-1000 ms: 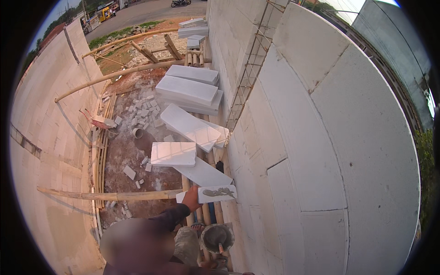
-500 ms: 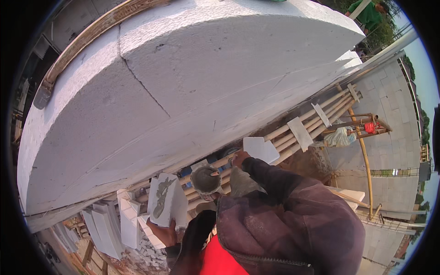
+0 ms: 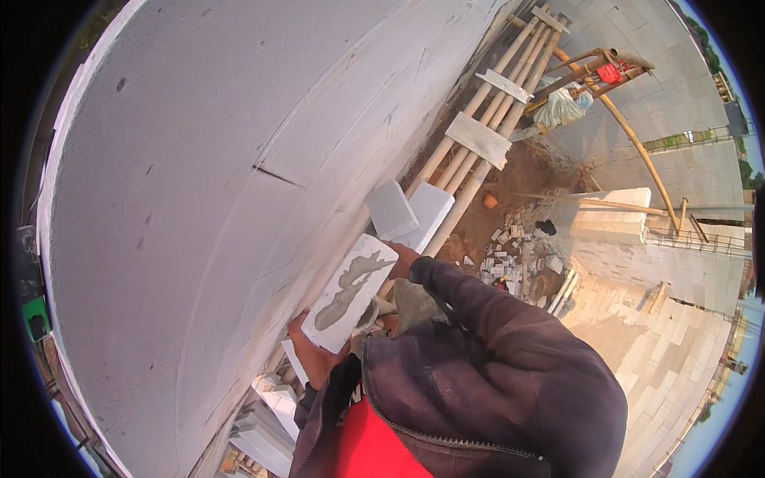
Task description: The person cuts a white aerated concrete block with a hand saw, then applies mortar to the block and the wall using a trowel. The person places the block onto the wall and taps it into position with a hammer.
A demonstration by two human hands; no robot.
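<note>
A white lightweight concrete block (image 3: pixel 328 307) is held up in front of me, tilted, with a smear of wet grey mortar (image 3: pixel 351 287) along its upward face. My left hand (image 3: pixel 315 350) is closed around the near end. At the far right corner, my right hand (image 3: pixel 401 260) grips the block too, its fingertips partly hidden. Just below lies the mortar bucket (image 3: pixel 368 315), mostly covered by the block and my jacket. Past the far end, two more white blocks (image 3: pixel 392 209) rest on the bamboo poles, one leaning over the other.
A tall white block wall (image 3: pixel 215 175) rises close on my left. Bamboo scaffold poles (image 3: pixel 470 171) with short cross boards (image 3: pixel 478 139) run alongside it. Rubble (image 3: pixel 510 255) litters the ground far below at right. Stacked blocks (image 3: pixel 263 434) stand at lower left.
My view has turned along the wall. The block has come up and across in my left hand, and my right hand has moved from beside the bucket onto it.
</note>
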